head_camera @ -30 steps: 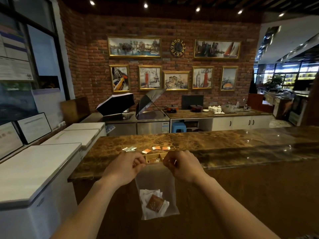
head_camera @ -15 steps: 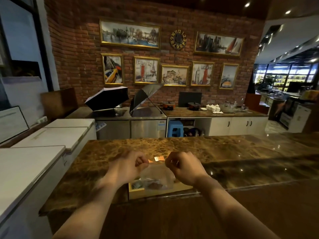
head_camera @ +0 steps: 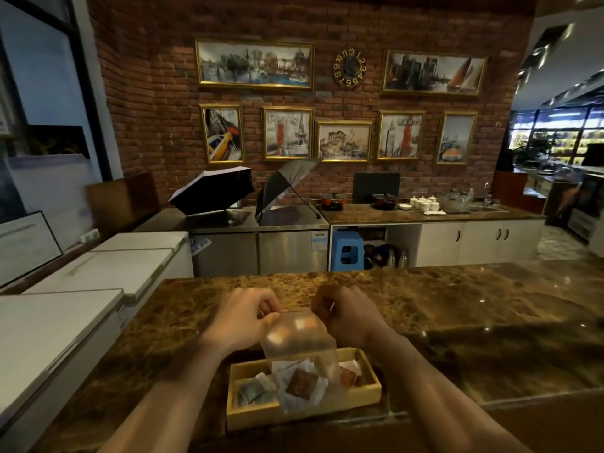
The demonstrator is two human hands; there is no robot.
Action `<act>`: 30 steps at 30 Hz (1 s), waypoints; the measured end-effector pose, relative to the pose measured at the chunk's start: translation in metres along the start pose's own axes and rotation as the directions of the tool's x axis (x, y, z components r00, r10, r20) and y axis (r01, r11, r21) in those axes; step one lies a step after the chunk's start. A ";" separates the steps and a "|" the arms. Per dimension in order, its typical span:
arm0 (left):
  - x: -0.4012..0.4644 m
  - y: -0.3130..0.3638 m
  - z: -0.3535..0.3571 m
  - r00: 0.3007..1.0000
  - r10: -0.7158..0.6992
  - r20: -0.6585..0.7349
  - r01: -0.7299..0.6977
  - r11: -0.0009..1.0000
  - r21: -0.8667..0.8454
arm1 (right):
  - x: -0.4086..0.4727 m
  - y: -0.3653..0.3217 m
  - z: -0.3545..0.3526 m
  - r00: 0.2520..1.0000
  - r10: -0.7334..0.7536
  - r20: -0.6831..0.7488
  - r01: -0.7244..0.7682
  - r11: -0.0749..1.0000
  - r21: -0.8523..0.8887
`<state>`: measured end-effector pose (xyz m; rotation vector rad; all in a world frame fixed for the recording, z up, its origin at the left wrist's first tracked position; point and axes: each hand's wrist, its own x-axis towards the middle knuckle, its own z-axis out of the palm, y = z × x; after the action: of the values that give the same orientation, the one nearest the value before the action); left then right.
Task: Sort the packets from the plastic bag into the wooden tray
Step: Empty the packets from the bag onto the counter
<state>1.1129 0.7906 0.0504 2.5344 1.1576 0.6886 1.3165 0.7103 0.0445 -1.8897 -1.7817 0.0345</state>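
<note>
Packets (head_camera: pixel 301 384) blurred inside plastic bag (head_camera: pixel 299 341)

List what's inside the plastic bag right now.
In the plastic bag: a brown packet lying on white packets. How many white ones, or anything beneath them, cannot be told. Both hands pinch the bag's top above the wooden tray.
</note>
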 end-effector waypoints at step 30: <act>0.140 0.015 0.065 0.966 -0.257 -0.008 0.234 0.890 -0.391 | 0.109 0.074 0.019 0.884 0.464 0.060 -0.390 0.660 0.642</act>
<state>1.2361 0.8844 0.0442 2.0109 1.1974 0.8365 1.3913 0.8203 0.0355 -1.6872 -1.0026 0.6253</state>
